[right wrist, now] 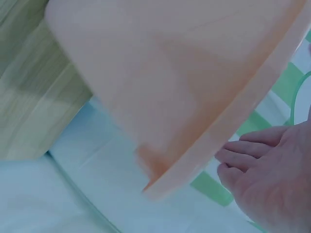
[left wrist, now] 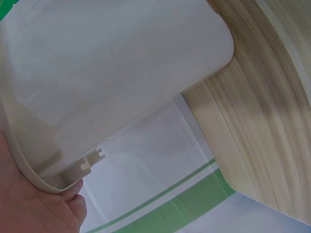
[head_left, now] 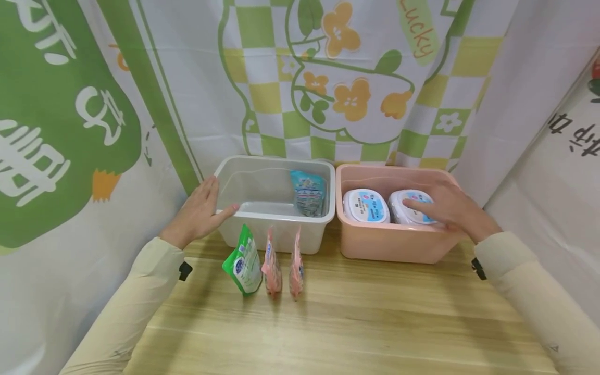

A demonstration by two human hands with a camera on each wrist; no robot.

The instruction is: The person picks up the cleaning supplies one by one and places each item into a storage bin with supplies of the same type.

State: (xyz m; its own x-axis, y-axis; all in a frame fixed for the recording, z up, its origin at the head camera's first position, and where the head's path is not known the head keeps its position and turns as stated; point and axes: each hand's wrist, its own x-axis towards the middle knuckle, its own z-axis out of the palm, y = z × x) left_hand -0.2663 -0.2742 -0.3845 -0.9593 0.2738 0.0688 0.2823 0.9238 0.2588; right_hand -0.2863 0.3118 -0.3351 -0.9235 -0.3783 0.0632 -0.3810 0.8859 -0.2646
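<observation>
Your left hand [head_left: 199, 211], thumb spread wide from its fingers, rests on the left corner of the white bin [head_left: 281, 216], left of the frame's centre; a blue packet [head_left: 308, 195] sits inside. Your right hand [head_left: 450, 205], fingers extended, reaches over the pink bin [head_left: 384, 242] at centre right, holding two white tubs [head_left: 367, 207]. One green packet [head_left: 246, 263] and two pink packets [head_left: 273, 268] stand on the bench [head_left: 375, 323], lower centre.

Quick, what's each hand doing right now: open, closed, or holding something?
Left hand: holding the corner of the white bin, fingers bent at its rim.
Right hand: open, over the right end of the pink bin, holding nothing.
</observation>
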